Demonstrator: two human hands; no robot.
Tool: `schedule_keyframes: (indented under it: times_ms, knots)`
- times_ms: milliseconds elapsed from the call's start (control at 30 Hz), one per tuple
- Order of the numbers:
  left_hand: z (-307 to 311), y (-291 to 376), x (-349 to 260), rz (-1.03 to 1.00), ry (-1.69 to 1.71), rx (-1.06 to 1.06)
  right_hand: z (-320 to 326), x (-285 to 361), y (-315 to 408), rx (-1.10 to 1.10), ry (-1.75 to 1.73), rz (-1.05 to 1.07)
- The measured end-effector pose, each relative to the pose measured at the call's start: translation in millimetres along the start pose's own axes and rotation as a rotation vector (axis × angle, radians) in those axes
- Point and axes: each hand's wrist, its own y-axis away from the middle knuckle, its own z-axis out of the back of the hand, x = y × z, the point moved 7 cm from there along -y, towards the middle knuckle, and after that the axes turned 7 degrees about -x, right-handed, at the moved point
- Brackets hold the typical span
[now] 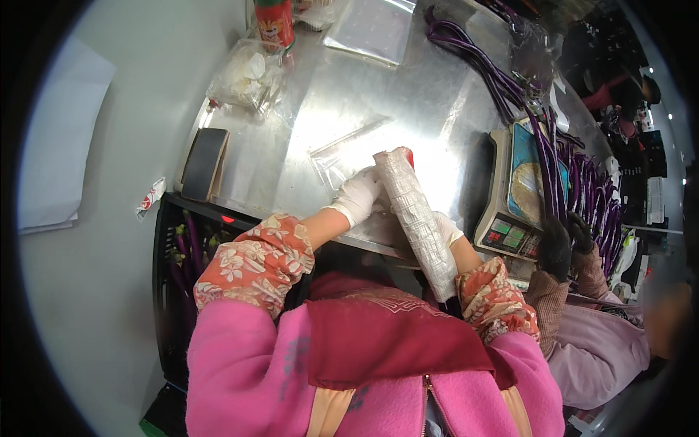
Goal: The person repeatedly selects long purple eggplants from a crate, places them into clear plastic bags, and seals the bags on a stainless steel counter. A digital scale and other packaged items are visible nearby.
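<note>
A long roll [418, 224] in whitish, wrinkled, patterned wrapping lies slantwise over the front edge of the metal table [262, 158]. My left hand [357, 196], in a white glove, is at the roll's left side near its upper end; its fingers are partly hidden. My right hand [449, 228], gloved too, is mostly hidden behind the roll, and its hold cannot be seen. A bit of red shows at the roll's upper end. Beyond my hands, a clear plastic sheet or bag [333, 164] lies flat on the metal.
On the right, a co-worker's dark-gloved hands [556, 254] are at long purple eggplants [546, 180] over a digital scale [505, 232]. More eggplants [486, 71] lie at the back. A dark block [205, 164], plastic bags [248, 76] and a red canister [274, 24] stand left; a black crate [169, 273] holds eggplants below.
</note>
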Motion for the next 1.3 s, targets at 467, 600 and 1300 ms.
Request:
schedule_keyframes:
  times_ms: [467, 600, 1300]
  knots:
    - [9.3, 10.0, 5.2, 0.096, -0.015, -0.152, -29.6, -12.5, 0.8, 0.082, 0.042, -0.024]
    - [5.2, 18.9, 54.8, 0.58, 0.862, -0.242, -44.8, -22.1, 3.5, 0.075, 0.07, -0.016]
    - [79.9, 23.7, -40.9, -0.156, -0.276, -0.532, -48.2, -8.9, 63.1, -0.381, 0.939, 0.671]
